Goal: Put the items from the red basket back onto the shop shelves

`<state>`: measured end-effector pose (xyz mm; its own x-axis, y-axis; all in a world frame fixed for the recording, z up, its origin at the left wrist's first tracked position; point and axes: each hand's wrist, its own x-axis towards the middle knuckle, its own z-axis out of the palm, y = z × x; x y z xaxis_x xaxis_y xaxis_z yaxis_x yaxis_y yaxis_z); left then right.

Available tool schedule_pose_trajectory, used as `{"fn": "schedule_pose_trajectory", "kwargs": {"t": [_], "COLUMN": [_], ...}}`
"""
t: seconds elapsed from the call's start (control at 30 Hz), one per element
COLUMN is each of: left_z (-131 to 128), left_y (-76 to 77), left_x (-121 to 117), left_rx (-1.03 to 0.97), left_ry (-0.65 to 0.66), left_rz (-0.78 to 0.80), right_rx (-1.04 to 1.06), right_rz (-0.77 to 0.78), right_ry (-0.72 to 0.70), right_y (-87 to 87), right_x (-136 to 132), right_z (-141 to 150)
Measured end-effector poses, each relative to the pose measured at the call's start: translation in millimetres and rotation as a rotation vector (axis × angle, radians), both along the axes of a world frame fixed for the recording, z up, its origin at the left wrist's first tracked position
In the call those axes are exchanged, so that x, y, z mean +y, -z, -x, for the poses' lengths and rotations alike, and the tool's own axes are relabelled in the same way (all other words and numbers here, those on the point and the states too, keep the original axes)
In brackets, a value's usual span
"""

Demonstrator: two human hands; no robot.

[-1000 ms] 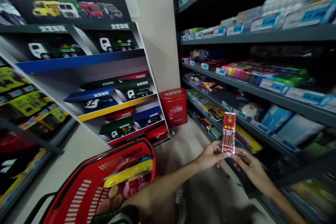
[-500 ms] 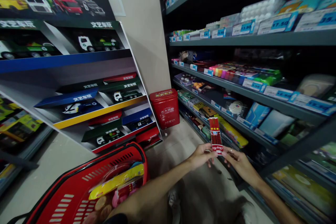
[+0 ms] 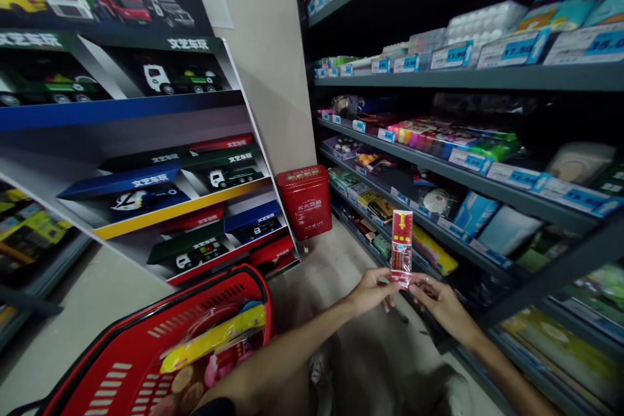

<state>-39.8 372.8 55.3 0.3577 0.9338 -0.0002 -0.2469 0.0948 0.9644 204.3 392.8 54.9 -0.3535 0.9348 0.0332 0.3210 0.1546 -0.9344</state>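
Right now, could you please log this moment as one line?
left hand: on red packet | right hand: on red packet | nearby: red basket

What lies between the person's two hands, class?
In the head view, a narrow red packet stands upright between the left hand and the right hand, which both hold its lower end.

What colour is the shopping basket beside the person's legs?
The shopping basket is red, best seen in the head view.

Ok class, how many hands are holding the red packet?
2: the left hand holds the red packet from its left side, the right hand from its right.
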Motion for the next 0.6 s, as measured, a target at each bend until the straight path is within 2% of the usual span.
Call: {"fn": "schedule_pose_trajectory", "kwargs": {"t": [0.13,0.3,0.43,0.6], "left_z": [0.5,-0.7,-0.1,-1.4], "left_y": [4.4,13.3,17.4,22.8], "left_x": [1.8,21.3,29.4,23.5], "left_rx": [0.051,0.057,0.034,0.071], "left_ry": [0.015,-0.084,-0.069,-0.055], "left_rz": [-0.023,-0.082,-0.119,-0.144], "right_rx": [0.0,0.054,0.088,0.085], "right_rz": [-0.027,-0.088,-0.121,-0.096], "right_ry": [0.003,0.0,0.011,0.047], "right_y": [-3.6,-12.6,-18.0,-5.6], "right_x": [-1.6,7.1,12.5,9.0], "right_z": [11.5,31.0,35.3,31.9]}}
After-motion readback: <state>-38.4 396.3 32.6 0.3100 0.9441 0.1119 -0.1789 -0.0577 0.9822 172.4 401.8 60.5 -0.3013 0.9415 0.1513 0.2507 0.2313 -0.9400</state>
